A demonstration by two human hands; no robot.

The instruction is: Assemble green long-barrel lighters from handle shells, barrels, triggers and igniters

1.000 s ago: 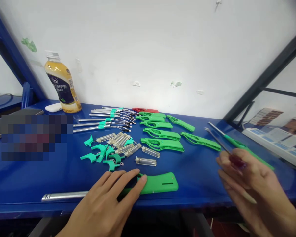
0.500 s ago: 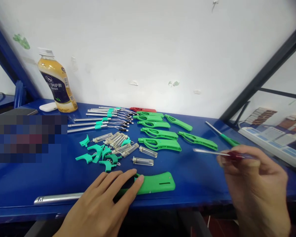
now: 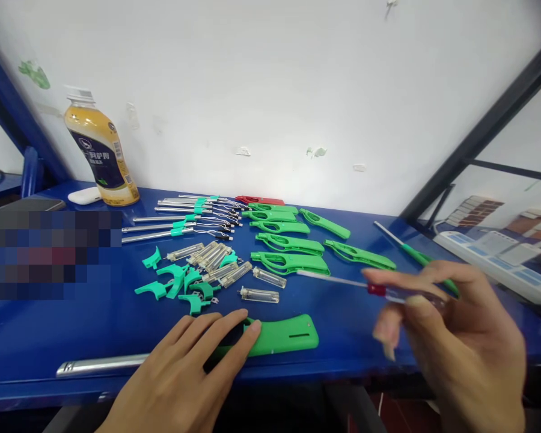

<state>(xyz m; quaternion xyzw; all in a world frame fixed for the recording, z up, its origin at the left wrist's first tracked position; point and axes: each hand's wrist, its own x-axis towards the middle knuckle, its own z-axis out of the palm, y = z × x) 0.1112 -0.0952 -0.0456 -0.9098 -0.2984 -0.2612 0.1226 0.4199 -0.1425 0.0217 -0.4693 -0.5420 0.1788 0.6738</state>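
My left hand lies over a green long-necked lighter at the table's front edge, thumb and fingers around its middle, which they cover. The lighter's metal tube points left. Raised at the right, my right hand is closed on a screwdriver with a clear handle and a red collar. Its thin shaft points left, above the table. Beyond my left hand are several teal triggers and clear fuel tanks. Green handle halves lie behind the lighter.
Metal tubes with wires lie at the back left, near a red handle piece. A drink bottle stands against the wall. Another green lighter lies beyond my right hand, beside a white power strip.
My right hand has shifted its hold on the screwdriver, and the tip has moved left and nearer the lighter. My left hand stays on the lighter.
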